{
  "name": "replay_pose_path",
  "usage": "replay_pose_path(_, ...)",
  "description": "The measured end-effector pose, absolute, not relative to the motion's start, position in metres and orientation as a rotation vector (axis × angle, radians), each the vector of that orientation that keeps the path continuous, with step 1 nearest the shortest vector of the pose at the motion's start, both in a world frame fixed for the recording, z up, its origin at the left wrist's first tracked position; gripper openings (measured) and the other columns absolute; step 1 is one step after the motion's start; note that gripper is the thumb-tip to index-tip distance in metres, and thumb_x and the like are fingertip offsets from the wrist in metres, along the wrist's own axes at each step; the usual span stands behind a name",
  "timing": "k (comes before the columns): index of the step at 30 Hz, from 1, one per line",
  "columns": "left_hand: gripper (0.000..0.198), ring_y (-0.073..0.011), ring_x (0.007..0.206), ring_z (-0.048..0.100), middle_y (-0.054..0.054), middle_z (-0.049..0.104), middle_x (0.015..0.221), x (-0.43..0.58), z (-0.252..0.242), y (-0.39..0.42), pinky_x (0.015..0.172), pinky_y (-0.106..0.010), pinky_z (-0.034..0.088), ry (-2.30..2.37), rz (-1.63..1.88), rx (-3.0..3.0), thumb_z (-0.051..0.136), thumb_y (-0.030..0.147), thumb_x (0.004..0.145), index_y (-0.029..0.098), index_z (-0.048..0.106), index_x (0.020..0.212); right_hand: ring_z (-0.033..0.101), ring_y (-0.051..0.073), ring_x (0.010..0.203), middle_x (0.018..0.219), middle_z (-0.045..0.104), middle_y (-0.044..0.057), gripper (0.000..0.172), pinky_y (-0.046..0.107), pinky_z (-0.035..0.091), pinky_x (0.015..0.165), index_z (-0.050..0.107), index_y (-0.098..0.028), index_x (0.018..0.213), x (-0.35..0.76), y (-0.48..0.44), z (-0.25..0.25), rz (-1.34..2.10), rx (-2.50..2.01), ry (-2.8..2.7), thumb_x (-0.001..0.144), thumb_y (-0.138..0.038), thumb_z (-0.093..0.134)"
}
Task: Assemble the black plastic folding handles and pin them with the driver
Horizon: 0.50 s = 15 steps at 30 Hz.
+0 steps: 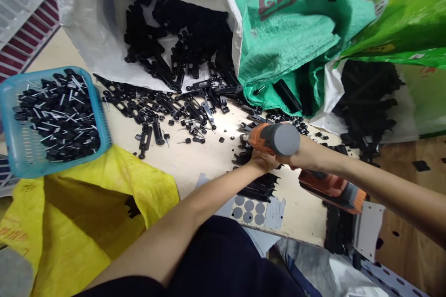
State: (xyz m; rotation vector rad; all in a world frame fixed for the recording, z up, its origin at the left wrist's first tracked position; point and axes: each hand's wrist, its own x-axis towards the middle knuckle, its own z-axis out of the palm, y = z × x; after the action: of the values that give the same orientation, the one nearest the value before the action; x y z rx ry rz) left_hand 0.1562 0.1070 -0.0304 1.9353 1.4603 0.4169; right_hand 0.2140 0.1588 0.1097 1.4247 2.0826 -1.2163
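My right hand (302, 152) is wrapped round the grip of an orange and grey cordless drill (266, 138). The drill's nose points left, over a pile of black plastic parts (256, 185). My left hand (265, 160) lies right beneath the drill body at that pile, a thin band on its wrist. The drill hides its fingers, so I cannot see what they touch. Just left of the drill's nose, more black parts (244, 154) are bunched together. Loose black slotted pieces and knobs with metal pins (190, 120) are scattered across the table (156, 162).
A blue basket (104, 120) of black-headed pins stands at the left, above a yellow sack (156, 181). Behind the table lean a white sack (87, 41) of black parts, a green sack (278, 46) and another bag (400, 51). A sheet with grey discs (249, 205) lies near the front edge.
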Motion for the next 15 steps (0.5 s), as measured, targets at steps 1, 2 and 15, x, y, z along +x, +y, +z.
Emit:
replay_pose_path(1, 0.072, -0.0269, 0.141, 0.015, -0.006, 0.019, 0.153, 0.156, -0.029, 0.099, 0.116, -0.043, 0.014, 1.450, 0.404, 1.949, 0.043, 0.047, 0.085, 0.019, 0.017, 0.146, 0.052, 0.013, 0.048, 0.056, 0.055, -0.001, 0.020, 0.022, 0.041, 0.041, 0.057, -0.018, 0.076, 0.217, 0.151, 0.115, -1.229, 1.466, 2.005, 0.058, -0.025, 0.062)
replay_pose_path(2, 0.071, -0.0261, 0.141, 0.014, -0.006, 0.017, 0.154, 0.157, -0.028, 0.090, 0.116, -0.042, 0.015, 1.448, 0.389, 1.951, 0.041, 0.047, 0.086, 0.018, 0.016, 0.146, 0.051, 0.012, 0.045, 0.054, 0.054, -0.001, 0.017, 0.022, 0.040, 0.040, 0.056, -0.018, 0.073, 0.220, 0.143, 0.119, -1.255, 1.504, 1.927, 0.058, -0.026, 0.061)
replay_pose_path(15, 0.067, -0.0277, 0.140, 0.017, -0.005, 0.026, 0.151, 0.168, -0.048, 0.055, 0.114, -0.042, 0.021, 1.518, 0.377, 1.972, 0.040, 0.050, 0.086, 0.020, 0.025, 0.143, 0.048, 0.010, 0.043, 0.050, 0.051, -0.003, 0.020, 0.020, 0.037, 0.037, 0.054, -0.016, 0.073, 0.222, 0.116, 0.092, -1.235, 1.460, 1.913, 0.056, -0.022, 0.063)
